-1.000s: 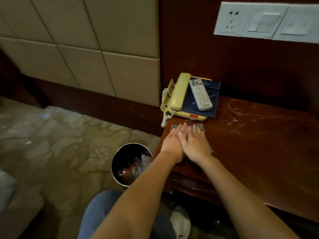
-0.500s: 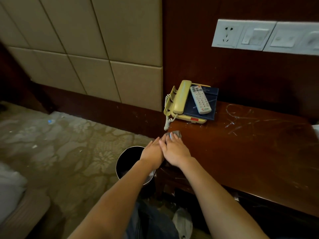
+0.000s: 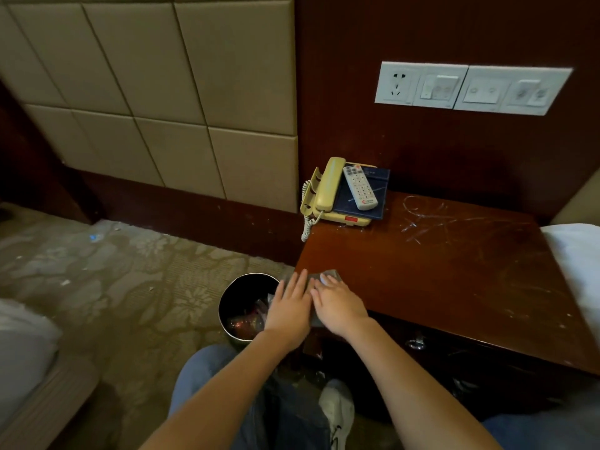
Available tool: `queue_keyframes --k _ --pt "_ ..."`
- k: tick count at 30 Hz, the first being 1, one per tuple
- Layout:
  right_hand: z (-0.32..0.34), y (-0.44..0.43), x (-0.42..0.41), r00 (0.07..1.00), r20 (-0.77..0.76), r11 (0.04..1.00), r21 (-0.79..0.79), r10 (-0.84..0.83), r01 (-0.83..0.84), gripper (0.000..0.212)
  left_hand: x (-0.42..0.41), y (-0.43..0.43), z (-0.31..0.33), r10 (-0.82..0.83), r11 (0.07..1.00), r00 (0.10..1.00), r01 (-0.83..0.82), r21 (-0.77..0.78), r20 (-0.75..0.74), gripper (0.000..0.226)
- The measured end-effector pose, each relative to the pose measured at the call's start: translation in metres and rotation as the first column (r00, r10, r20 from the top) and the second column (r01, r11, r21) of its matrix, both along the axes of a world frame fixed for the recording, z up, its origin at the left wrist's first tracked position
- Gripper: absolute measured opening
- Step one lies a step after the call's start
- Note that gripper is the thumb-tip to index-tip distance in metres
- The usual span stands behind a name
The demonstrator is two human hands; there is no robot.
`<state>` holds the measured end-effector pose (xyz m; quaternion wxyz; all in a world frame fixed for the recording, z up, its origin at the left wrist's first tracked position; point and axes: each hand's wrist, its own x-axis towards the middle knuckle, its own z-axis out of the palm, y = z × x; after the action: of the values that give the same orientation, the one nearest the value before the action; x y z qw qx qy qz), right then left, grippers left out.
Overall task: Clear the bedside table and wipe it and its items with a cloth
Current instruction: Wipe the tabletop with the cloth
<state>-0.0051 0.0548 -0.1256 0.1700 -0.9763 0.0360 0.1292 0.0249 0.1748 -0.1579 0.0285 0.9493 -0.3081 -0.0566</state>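
Cloth — under left hand, right hand

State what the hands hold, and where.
Nothing gripped: left hand and right hand press flat on the grey cloth at the near corner of the brown wooden bedside table.

No writing is legible: the remote logo, the telephone red label and the folder print are too small.

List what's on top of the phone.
A dark blue folder lies across the phone base, with a white remote on it. The handset sits in its cradle. The base's face under the folder is hidden.
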Motion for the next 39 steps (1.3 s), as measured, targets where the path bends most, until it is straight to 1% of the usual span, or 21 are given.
queue_keyframes --k 3,7,11,16,19,22,29,34,39 --pt "-0.002 -0.045 -0.017 0.995 -0.009 0.995 -0.009 -0.103 0.103 0.049 -0.014 -0.042 0.003 -0.139 0.99 0.99 0.14 0.03 -0.01 0.059" --pt "-0.006 -0.11 -0.047 0.971 -0.007 0.965 -0.114 -0.238 0.236 0.049 -0.029 -0.115 0.004 -0.241 0.97 0.966 0.241 -0.007 -0.09 0.057" --pt "-0.008 -0.15 -0.058 0.943 -0.017 0.937 -0.115 -0.333 0.329 0.048 -0.034 -0.161 0.004 -0.284 0.958 0.952 0.287 0.019 -0.114 0.059" --pt "-0.013 -0.151 -0.037 0.926 0.029 0.925 -0.042 -0.377 0.378 0.05 -0.011 -0.163 0.002 -0.288 0.954 0.953 0.293 0.054 -0.091 0.06" --pt "-0.01 -0.137 -0.014 0.935 0.054 0.934 -0.055 -0.35 0.353 0.051 0.011 -0.151 0.004 -0.257 0.963 0.962 0.263 0.06 -0.092 0.061" --pt "-0.008 -0.11 0.018 0.956 0.086 0.957 -0.051 -0.281 0.286 0.052 0.037 -0.122 0.005 -0.198 0.978 0.977 0.202 0.042 -0.077 0.059" --pt "-0.007 -0.013 0.072 0.99 0.119 0.997 -0.021 -0.073 0.076 0.051 0.068 -0.023 0.005 0.02 0.994 0.999 -0.016 0.109 -0.034 0.062" --pt "-0.014 0.012 0.07 0.993 0.117 1.0 -0.026 0.018 -0.016 0.051 0.054 -0.002 0.003 0.137 0.975 0.99 -0.127 0.182 -0.044 0.076" --pt "-0.017 -0.006 0.043 0.992 0.123 1.0 0.004 -0.008 0.008 0.051 0.029 -0.02 0.01 0.115 0.982 0.993 -0.111 0.155 -0.017 0.071"
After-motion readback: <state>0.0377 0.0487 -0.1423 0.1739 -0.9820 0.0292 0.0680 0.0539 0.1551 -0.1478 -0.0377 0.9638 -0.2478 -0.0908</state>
